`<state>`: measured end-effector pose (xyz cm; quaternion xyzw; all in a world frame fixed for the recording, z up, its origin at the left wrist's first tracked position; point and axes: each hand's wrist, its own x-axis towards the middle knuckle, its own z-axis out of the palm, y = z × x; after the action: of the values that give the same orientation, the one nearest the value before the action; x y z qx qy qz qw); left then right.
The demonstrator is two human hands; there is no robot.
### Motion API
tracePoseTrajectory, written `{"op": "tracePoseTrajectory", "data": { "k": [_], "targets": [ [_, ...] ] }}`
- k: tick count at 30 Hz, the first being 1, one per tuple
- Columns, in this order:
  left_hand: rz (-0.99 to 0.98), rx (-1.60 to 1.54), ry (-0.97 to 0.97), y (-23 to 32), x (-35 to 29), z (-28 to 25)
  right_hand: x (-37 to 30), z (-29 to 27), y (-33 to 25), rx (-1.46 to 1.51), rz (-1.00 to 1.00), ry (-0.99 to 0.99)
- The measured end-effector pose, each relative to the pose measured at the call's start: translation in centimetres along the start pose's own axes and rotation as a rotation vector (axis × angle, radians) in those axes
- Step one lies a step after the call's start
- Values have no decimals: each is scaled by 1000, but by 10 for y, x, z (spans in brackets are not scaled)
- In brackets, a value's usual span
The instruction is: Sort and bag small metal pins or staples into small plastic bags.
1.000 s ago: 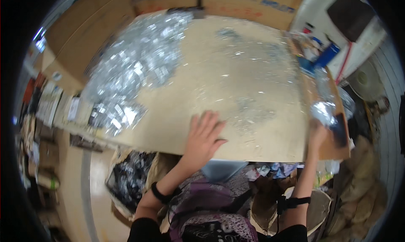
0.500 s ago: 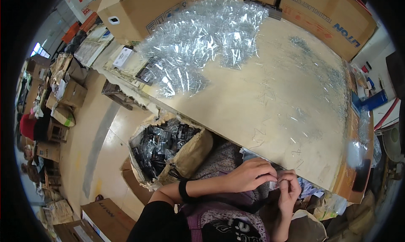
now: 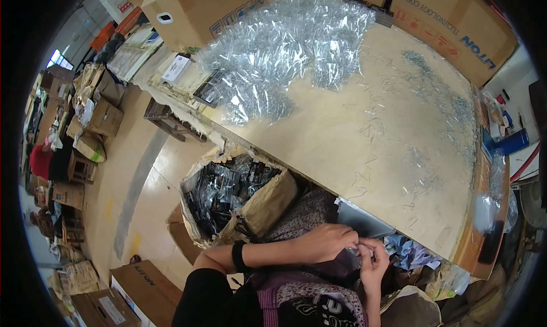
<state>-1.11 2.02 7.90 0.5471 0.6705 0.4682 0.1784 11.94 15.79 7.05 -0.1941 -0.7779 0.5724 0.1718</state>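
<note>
1. Head view, lower centre of the frame: a small clear piece (image 3: 352,250), seemingly plastic, sits between the fingertips of both hands, just off the near table (image 3: 319,150) edge. Fingers cover most of it, so I cannot tell its long axis.
2. Head view, same spot: the left hand (image 3: 326,242) comes in from the left, back of the hand upward, fingers bent and pinched on the piece, which lies to the right of its knuckles.
3. Head view, just right of that: the right hand (image 3: 373,258) rises from the lower edge, thumb and forefinger pinched at the piece's right side; the piece lies to their left. Neither hand is clearly nearer; both touch it.
4. Head view, upper centre: a heap of clear strips (image 3: 285,50) lies well apart from both hands.
</note>
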Motion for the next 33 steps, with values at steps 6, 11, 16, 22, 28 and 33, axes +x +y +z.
{"op": "tracePoseTrajectory", "data": {
  "k": [6, 11, 16, 22, 28, 33],
  "targets": [
    [-242, -210, 160, -1, -6, 10, -2, 13, -12, 272, 114, 181],
    [-103, -374, 302, -1, -2, 12, 4, -12, 4, -177, -87, 32],
    [-191, -195, -14, -2, -8, 7, 3, -11, -1, -191, -78, -122],
    [-368, -534, -226, -6, -12, 5, -9, -18, 19, 132, 220, -124],
    [-431, -831, -393, -17, -8, 0, -16, -22, 24, 940, 441, -108],
    [-212, -102, -395, -59, -37, 14, -18, -18, 40, -167, 183, -396]
  ]
}}
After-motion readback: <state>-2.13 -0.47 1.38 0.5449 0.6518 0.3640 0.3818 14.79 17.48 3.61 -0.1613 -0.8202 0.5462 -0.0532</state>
